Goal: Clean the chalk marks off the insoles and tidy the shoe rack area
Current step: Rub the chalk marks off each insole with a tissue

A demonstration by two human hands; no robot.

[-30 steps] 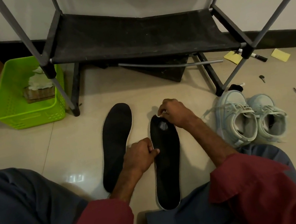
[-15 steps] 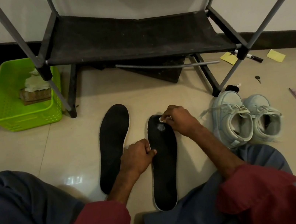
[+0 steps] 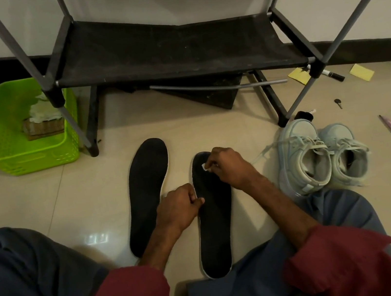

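Head view: right hand (image 3: pixel 231 167) pinches a white scrap (image 3: pixel 204 167) onto the toe end of the insole (image 3: pixel 216 221), which lies on the floor. Left hand (image 3: pixel 178 207), fingers curled, grips its edge. Step: rubbing chalk off. Next, probably: second insole (image 3: pixel 149 193), just beside.

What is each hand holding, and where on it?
The right hand pinches a small white piece in its fingers, over the toe of the insole nearer the shoes. The left hand grips that insole's left edge, mid-length.
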